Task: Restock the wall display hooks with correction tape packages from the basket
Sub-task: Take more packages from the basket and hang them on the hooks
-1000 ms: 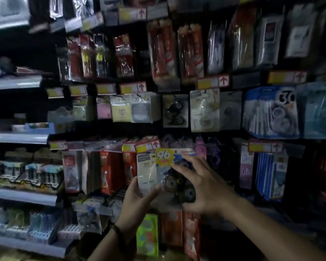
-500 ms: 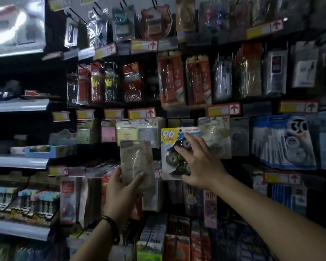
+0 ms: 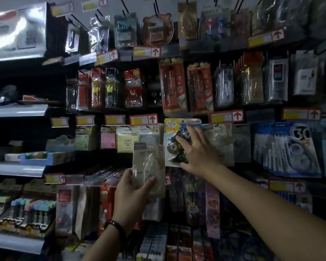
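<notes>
Overlapping edges: beige package (image 3: 149, 162), left hand (image 3: 130, 196); colourful package (image 3: 172, 140), right hand (image 3: 198, 153).

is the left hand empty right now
No, the left hand grips a beige, clear-fronted flat package near its bottom; the right hand holds a blue-and-yellow carded package.
</notes>
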A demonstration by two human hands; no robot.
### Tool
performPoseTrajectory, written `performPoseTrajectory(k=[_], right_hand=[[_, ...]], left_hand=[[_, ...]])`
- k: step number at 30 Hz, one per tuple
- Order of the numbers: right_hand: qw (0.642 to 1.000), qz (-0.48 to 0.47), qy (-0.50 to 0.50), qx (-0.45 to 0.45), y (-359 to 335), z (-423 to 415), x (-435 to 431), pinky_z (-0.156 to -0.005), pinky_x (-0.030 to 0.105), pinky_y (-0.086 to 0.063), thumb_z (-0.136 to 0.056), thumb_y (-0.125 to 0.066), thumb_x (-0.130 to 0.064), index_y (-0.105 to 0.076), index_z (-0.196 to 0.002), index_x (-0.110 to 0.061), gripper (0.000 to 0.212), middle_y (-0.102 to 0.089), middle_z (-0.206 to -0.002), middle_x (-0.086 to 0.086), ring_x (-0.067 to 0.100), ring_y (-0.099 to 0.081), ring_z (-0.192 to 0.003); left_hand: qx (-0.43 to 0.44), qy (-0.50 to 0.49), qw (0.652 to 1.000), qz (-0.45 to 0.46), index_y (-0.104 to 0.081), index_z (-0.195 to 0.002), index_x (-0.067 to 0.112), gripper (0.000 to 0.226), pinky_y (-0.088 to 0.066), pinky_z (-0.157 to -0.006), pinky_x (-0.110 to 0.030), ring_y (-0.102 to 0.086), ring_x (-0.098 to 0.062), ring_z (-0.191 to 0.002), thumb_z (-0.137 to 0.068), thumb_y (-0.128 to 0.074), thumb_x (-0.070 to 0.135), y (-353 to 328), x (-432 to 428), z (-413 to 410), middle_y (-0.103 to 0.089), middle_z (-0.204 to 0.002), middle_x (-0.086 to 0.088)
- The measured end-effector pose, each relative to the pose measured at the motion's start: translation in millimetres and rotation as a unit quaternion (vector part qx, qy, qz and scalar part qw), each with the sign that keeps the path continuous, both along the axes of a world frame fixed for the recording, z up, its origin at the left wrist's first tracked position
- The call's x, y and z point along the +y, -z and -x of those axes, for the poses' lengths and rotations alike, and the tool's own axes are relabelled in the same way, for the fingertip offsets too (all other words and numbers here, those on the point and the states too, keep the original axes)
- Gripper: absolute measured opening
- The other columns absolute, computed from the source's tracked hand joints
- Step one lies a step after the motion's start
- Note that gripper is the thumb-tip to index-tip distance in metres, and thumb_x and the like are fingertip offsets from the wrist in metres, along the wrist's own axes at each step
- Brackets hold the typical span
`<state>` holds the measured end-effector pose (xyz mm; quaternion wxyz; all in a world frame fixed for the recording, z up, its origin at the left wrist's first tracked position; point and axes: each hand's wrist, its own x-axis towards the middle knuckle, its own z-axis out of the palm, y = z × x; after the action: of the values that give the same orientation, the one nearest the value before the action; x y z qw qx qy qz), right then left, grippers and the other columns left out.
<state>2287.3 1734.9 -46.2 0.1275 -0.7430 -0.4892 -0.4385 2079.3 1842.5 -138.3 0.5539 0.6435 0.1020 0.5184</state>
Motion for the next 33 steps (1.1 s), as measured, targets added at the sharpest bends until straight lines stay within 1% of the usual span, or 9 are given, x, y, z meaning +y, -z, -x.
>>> performPoseTrajectory(k=[3,8,15,18,20,23,26,30,33], right_hand=[[1.000,0.015,-0.006,0.006,-4.4,-0.8,-1.6,-0.117,0.058,-0.041,-0.079,-0.084,-0.049,-0.032,-0.162,-0.026,0.101,-0.004,-0.172,0.013,0.035,0.001,-0.159],[0.998,0.061,0.022,0.023,-9.4,-2.0,-1.2,-0.121,0.052,-0.033,-0.081,-0.078,-0.054,-0.025,-0.164,-0.030,0.101,0.000,-0.173,0.010,0.033,0.004,-0.158],[0.995,0.084,0.019,0.054,-11.0,1.8,2.9,-0.128,0.049,-0.018,-0.090,-0.075,-0.038,-0.023,-0.164,-0.024,0.092,0.004,-0.174,0.013,0.035,0.004,-0.161],[0.996,0.030,-0.082,0.030,0.8,11.4,-11.6,-0.124,0.053,-0.032,-0.093,-0.065,-0.032,-0.044,-0.155,-0.016,0.068,-0.028,-0.167,0.016,0.033,-0.020,-0.157],[0.987,-0.009,-0.158,0.009,14.8,18.9,-26.7,-0.115,0.046,-0.044,-0.088,-0.067,-0.041,-0.052,-0.148,-0.014,0.067,-0.049,-0.150,0.010,0.027,-0.041,-0.143],[0.981,0.057,-0.183,-0.001,36.9,26.1,-48.0,-0.118,0.036,-0.039,-0.082,-0.067,-0.062,-0.035,-0.158,-0.015,0.095,-0.039,-0.155,0.004,0.023,-0.037,-0.145],[0.985,0.095,-0.146,-0.004,50.8,20.2,-59.7,-0.121,0.040,-0.036,-0.082,-0.069,-0.064,-0.020,-0.164,-0.014,0.108,-0.032,-0.161,0.004,0.025,-0.030,-0.149],[0.990,0.027,-0.141,-0.004,54.6,7.4,-79.8,-0.102,0.045,-0.052,-0.078,-0.075,-0.060,-0.037,-0.157,-0.014,0.099,-0.048,-0.142,0.002,0.025,-0.046,-0.131],[0.990,0.001,-0.142,0.001,55.6,-3.8,-93.8,-0.094,0.043,-0.057,-0.080,-0.071,-0.061,-0.043,-0.155,-0.015,0.092,-0.051,-0.136,0.000,0.023,-0.049,-0.129]], left_hand=[[0.003,0.003,1.000,-0.002,-0.064,-0.118,0.016,0.033,-0.066,-0.067,-0.051,-0.081,-0.028,-0.090,-0.089,-0.081,0.013,0.1,1.0,-1.4,-0.081,-0.106,-0.008],[0.010,-0.012,1.000,-0.008,-0.064,-0.113,0.017,0.031,-0.062,-0.056,-0.038,-0.081,-0.027,-0.085,-0.088,-0.083,0.015,2.1,1.3,-6.7,-0.081,-0.102,-0.007],[0.006,-0.005,1.000,0.004,-0.065,-0.113,0.017,0.027,-0.064,-0.060,-0.042,-0.081,-0.024,-0.081,-0.090,-0.080,0.013,-3.4,-6.2,-13.3,-0.081,-0.097,-0.003],[-0.002,0.010,1.000,0.020,-0.066,-0.113,0.018,0.026,-0.064,-0.062,-0.041,-0.080,-0.026,-0.084,-0.091,-0.080,0.015,-6.4,-10.3,-19.3,-0.081,-0.099,-0.006],[-0.015,0.025,0.999,0.038,-0.067,-0.114,0.015,0.027,-0.063,-0.058,-0.035,-0.080,-0.029,-0.086,-0.091,-0.080,0.014,-7.8,-15.7,-27.4,-0.081,-0.099,-0.009],[-0.026,0.038,0.997,0.062,-0.068,-0.114,0.010,0.028,-0.058,-0.054,-0.028,-0.080,-0.027,-0.085,-0.090,-0.081,0.013,-8.7,-27.2,-44.6,-0.081,-0.100,-0.013],[-0.027,0.067,0.994,0.083,-0.069,-0.113,0.011,0.028,-0.058,-0.056,-0.028,-0.080,-0.027,-0.086,-0.089,-0.082,0.015,-8.7,-40.0,-60.8,-0.081,-0.100,-0.013],[-0.018,0.089,0.993,0.071,-0.070,-0.110,0.011,0.025,-0.063,-0.075,-0.044,-0.079,-0.033,-0.093,-0.089,-0.082,0.013,-7.5,-57.1,-81.9,-0.081,-0.102,-0.014],[-0.007,0.101,0.994,0.047,-0.070,-0.111,0.012,0.026,-0.061,-0.064,-0.035,-0.080,-0.030,-0.091,-0.089,-0.083,0.013,-11.6,-68.2,-91.2,-0.081,-0.102,-0.012]])
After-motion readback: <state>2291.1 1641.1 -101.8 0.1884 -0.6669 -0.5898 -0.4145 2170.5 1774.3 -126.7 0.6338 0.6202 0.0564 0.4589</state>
